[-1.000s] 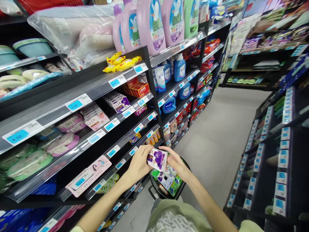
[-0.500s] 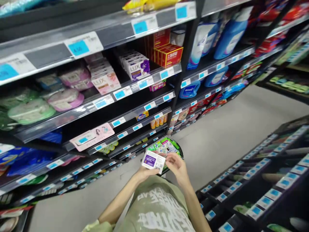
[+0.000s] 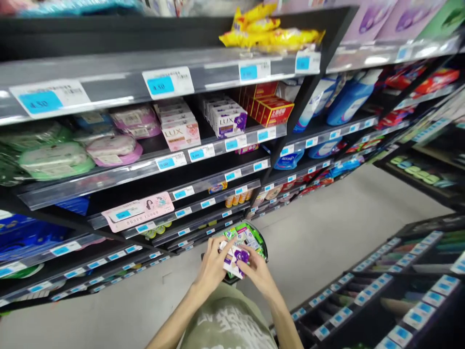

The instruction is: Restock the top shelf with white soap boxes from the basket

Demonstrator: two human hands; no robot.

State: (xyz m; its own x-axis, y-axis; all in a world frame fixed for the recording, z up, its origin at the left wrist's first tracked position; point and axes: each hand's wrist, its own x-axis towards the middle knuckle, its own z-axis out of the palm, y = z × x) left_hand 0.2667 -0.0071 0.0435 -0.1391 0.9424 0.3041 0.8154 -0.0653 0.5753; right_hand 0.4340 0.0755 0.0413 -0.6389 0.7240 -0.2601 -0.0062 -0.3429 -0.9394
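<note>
In front of my body I hold a small white and purple soap box, tilted, with its purple flower print facing up. My left hand grips its left side, the fingers lying over its top. From the right, my right hand closes on the other end. Beneath and beyond the box is a dark-rimmed cart or basket filled with green and white packs, partly hidden by my hands. Similar LUX boxes in white and purple stand in a row on the shelf, beside pink LUX boxes.
Shelves with price labels run along the left. Red boxes, pink soap dishes and blue bottles stand on them. Low racks line the right side. Grey floor lies between.
The soap box has been turned over, from its printed text side to its flower side. My left hand has moved onto its top, and my right hand now grips it too. The view has tilted up.
</note>
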